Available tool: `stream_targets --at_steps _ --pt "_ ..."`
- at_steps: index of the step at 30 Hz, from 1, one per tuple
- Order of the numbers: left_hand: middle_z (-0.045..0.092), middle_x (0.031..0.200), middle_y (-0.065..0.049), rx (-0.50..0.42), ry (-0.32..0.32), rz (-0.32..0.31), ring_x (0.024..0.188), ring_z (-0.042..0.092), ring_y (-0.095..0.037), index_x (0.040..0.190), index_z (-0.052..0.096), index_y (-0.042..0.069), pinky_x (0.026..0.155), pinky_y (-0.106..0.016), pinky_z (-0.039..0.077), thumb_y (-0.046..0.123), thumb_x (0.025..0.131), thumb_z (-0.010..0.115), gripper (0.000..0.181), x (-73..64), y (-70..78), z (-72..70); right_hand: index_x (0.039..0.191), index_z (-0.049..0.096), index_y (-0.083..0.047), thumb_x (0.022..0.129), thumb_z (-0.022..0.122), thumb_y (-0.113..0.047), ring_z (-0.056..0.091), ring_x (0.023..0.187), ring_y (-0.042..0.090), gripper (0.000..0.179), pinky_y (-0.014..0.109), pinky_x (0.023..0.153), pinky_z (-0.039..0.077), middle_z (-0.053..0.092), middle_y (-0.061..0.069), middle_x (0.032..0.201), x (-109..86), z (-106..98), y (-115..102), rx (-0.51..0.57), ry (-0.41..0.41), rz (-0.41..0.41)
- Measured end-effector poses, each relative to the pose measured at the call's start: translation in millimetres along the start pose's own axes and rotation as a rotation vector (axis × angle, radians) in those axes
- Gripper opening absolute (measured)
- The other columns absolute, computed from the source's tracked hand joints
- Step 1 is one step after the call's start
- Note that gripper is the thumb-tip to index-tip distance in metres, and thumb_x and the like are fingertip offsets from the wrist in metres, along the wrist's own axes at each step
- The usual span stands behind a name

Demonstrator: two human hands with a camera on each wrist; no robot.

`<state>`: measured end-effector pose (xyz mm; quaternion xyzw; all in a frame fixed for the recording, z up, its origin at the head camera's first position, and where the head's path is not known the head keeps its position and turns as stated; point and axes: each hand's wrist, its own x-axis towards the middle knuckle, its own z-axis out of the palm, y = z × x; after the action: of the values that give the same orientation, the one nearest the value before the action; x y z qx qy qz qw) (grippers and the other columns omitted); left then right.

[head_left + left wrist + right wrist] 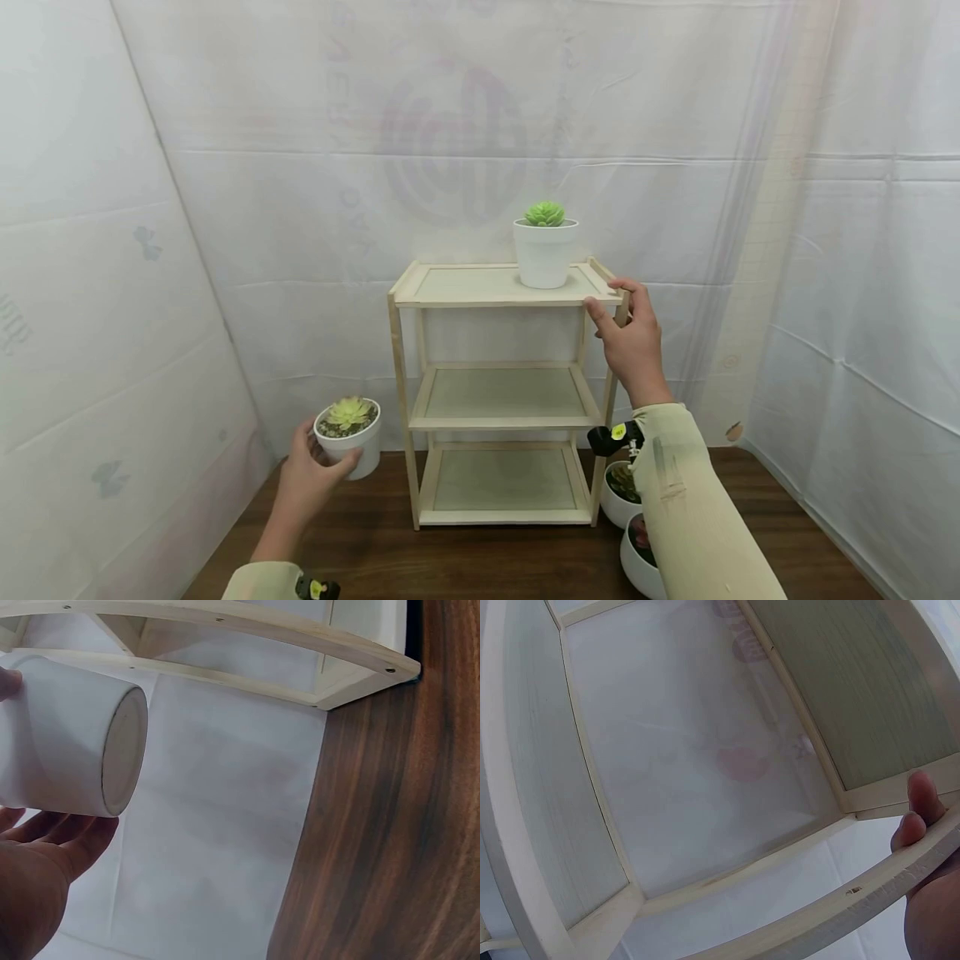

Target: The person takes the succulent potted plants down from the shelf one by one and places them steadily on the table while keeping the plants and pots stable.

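Observation:
A small white pot [366, 457] with a yellow-green succulent [349, 413] is held in my left hand [306, 477], off the table and left of the shelf. The left wrist view shows the pot's base [124, 752] tipped toward the camera, with fingers beneath its side. My right hand [637, 343] grips the upper right corner of the three-tier wooden shelf [506, 422]. Fingertips [922, 796] curl around the shelf's upright in the right wrist view. On the top tier, right of centre, stands another white pot [543, 257] with a bright green succulent.
Two white bowl-shaped pots, one with a dark green plant [621, 504] and one with a reddish plant [643, 575], sit beside the shelf's right leg, partly behind my right sleeve [697, 508]. The dark wooden table [450, 567] meets white sheeting [300, 208] behind and at both sides.

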<state>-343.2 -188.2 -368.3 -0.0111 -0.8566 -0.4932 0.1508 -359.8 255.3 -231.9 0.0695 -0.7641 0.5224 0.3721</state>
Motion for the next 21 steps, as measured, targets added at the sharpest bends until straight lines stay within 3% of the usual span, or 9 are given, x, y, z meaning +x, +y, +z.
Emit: stream_targets --at_steps 14,21 --pt "0.033 0.149 -0.030 -0.020 0.030 0.025 0.136 0.039 -0.043 0.151 0.011 0.001 0.108 -0.050 0.040 0.030 0.083 0.077 0.099 -1.2 -16.3 10.4 0.136 0.043 -0.025 0.089 0.060 -0.057 0.060 0.074 0.015 0.060 0.033 0.066 0.049 0.056 0.010 0.125 0.2 0 2 0.002 0.000 -0.009" --pt "0.031 0.149 -0.031 -0.040 0.027 0.022 0.138 0.035 -0.044 0.150 0.011 0.000 0.111 -0.052 0.037 0.025 0.083 0.078 0.098 -1.7 -25.1 16.6 0.136 0.043 -0.026 0.089 0.060 -0.056 0.060 0.073 0.014 0.059 0.032 0.066 0.049 0.056 0.011 0.126 1.2 -1 3 0.004 -0.004 -0.020"
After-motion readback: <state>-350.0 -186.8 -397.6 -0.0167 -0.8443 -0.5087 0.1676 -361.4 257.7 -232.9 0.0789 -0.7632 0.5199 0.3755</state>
